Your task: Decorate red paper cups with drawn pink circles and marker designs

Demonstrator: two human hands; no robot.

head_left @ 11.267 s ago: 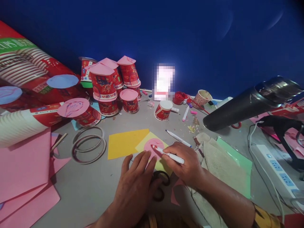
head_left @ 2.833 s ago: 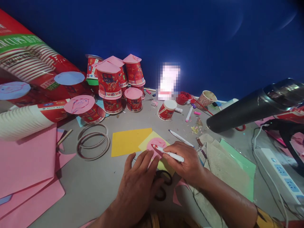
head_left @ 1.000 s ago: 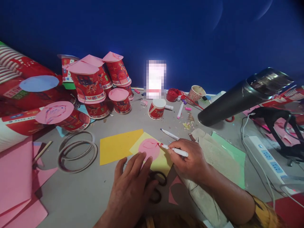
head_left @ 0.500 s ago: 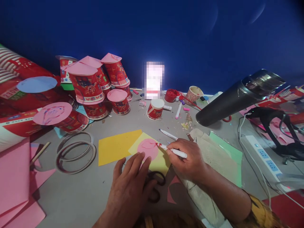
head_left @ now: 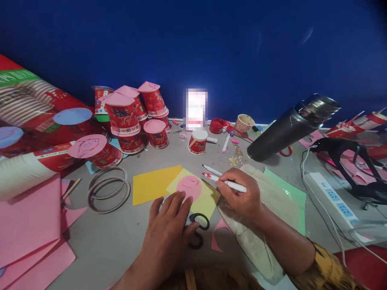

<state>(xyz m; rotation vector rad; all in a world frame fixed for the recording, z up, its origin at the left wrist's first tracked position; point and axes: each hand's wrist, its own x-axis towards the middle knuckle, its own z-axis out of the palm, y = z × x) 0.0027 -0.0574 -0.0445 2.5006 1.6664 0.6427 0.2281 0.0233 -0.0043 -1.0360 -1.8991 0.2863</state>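
Note:
A white marker with a red tip [head_left: 236, 186] is pinched in my right hand [head_left: 243, 191], its tip raised to the right of a pink paper circle [head_left: 189, 191]. Red curved lines show on the circle, which lies on a pale yellow sheet [head_left: 208, 199]. My left hand [head_left: 169, 225] rests with fingers spread, its fingertips at the circle's lower edge. Black-handled scissors [head_left: 201, 219] lie beside and partly under that hand's thumb. Another marker [head_left: 208, 168] lies uncapped just behind the held one. An orange-yellow sheet [head_left: 151, 186] lies to the left.
Stacked red paper cups [head_left: 122, 117] with pink cone tops stand at the back left. Tape rings [head_left: 108, 191] and folded pink paper [head_left: 27, 217] lie left. A black thermos [head_left: 275, 133], a beige cloth [head_left: 272, 205] and a power strip [head_left: 332, 195] are on the right.
My right hand has moved slightly right, lifting the marker's tip off the pink circle. My left hand stays nearly in place. The camera view has shifted a little to the left.

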